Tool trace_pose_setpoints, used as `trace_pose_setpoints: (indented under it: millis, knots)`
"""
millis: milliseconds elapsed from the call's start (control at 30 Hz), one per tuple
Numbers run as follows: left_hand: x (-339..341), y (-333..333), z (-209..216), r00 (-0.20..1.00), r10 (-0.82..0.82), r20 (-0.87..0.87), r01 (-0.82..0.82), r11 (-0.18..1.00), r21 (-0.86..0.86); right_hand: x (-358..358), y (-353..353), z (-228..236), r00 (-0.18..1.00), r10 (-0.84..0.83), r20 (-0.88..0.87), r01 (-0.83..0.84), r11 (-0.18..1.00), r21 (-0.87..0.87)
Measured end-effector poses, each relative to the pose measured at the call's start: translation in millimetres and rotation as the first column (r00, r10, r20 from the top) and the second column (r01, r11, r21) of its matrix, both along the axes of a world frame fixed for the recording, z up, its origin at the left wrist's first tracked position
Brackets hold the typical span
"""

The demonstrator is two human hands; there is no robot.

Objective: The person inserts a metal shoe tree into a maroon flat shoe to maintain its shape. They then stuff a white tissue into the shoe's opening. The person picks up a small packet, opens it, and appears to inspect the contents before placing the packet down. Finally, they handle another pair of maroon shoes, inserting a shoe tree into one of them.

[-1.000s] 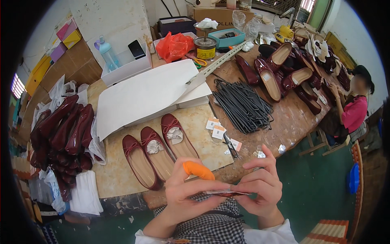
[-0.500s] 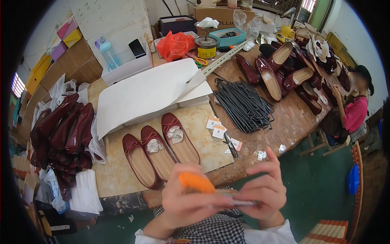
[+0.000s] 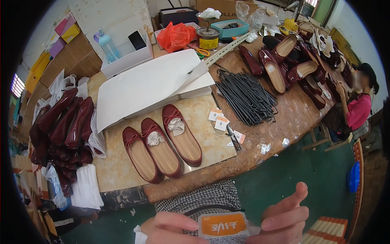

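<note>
Low at the front edge of the view, my left hand (image 3: 172, 228) grips a small flat clear packet (image 3: 223, 228) with an orange printed label. At the packet's right side is my right hand (image 3: 286, 219), its fingers curled at that edge and one finger pointing up. The bottom of the picture cuts off part of both hands. Beyond them on the table lie three dark red ballet flats (image 3: 140, 156) with bows, side by side, toes away from me. Two have crumpled white paper (image 3: 155, 138) in the toe.
Stacked dark red shoes (image 3: 67, 122) rise at the left beside white cloths (image 3: 86, 187). White sheets (image 3: 142, 87) cover the middle back. Black hooked rods (image 3: 245, 97), small tags (image 3: 221, 123) and more red shoes (image 3: 274, 77) lie to the right. A person in pink (image 3: 357, 110) sits far right.
Both hands have come down and nearer to me with the packet. Its orange label, blurred before, now faces up flat. The whole shoe at the right of the three is now uncovered.
</note>
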State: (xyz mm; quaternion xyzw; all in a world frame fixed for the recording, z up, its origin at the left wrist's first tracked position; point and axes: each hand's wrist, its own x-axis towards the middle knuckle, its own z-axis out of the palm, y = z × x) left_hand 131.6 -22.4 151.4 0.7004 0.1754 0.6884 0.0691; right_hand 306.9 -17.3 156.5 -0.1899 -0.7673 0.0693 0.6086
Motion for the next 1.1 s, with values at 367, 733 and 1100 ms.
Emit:
trace_pose_setpoints:
  millis: [367,733,1100]
  knots:
    - [-8.8,10.2,4.7,0.988,-0.04,-0.148,0.025,0.994,-0.105,7.9,9.4,-4.8,0.998,0.036,0.048,-0.034,0.999,-0.04]
    - [4.6,15.9,-1.3,0.999,-0.03,-0.013,0.031,1.0,0.008,4.4,10.6,-8.7,1.0,0.01,-0.02,-0.009,0.999,0.054]
    - [-11.0,45.9,-23.6,0.985,-0.1,-0.139,-0.002,0.807,-0.591,7.7,41.0,-35.5,0.994,-0.07,0.086,0.101,0.895,-0.435]
